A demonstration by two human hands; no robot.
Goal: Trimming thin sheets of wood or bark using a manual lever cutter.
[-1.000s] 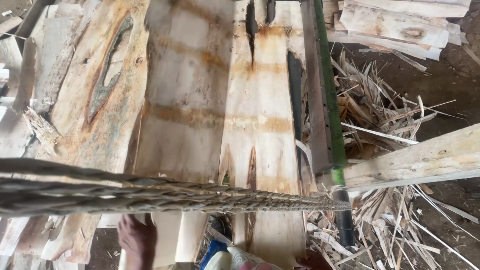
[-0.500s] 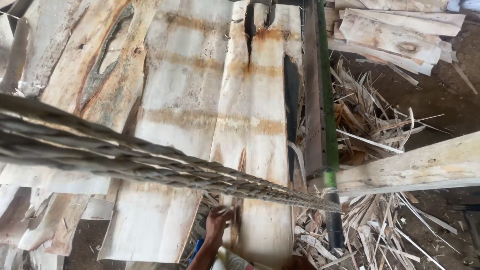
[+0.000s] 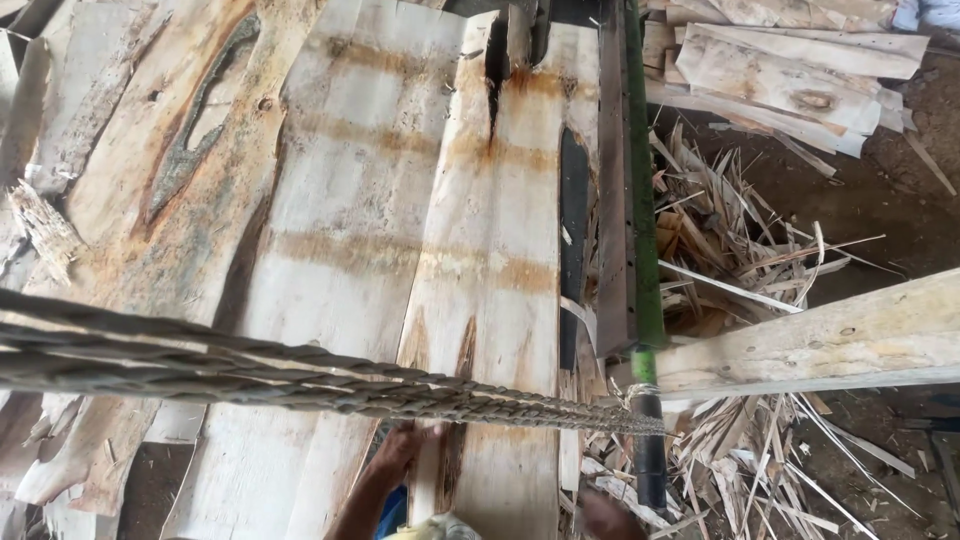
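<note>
Where the veneer sheets overlap on the pile, the left hand lies spread on the near end of a split sheet, steadying it. Right hand barely shows; grip unclear. A rope crosses above. Scraps crowd the right edge.

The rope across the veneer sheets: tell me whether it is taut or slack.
Taut. The twisted rope runs in a straight line, without sag, above the veneer sheets to the green post, where it is tied.
</note>
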